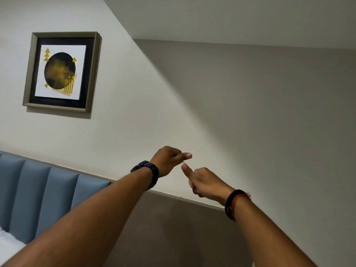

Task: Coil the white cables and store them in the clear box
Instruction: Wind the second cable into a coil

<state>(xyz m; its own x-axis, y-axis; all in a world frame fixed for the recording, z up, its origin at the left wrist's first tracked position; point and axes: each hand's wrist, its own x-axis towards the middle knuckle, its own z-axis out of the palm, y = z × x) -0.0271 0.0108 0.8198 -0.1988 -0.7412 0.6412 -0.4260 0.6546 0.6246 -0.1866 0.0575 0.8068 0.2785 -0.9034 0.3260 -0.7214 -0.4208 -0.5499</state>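
Observation:
Both my arms are stretched out and raised in front of a pale wall. My left hand point(167, 161), with a dark watch on its wrist, is closed, thumb and forefinger pinched together. My right hand point(204, 183), with a black and red band at the wrist, is closed just below and to the right of it, fingertips almost touching the left ones. A short thin sliver of white cable point(183, 162) shows between the two pinches. The rest of the cable is hidden inside the hands. The clear box is out of view.
A framed picture point(61, 72) hangs on the wall at upper left. A blue padded headboard point(48, 193) runs along the lower left, with a bit of white bedding point(7, 245) at the left edge. A darker wall panel point(173, 228) lies below the hands.

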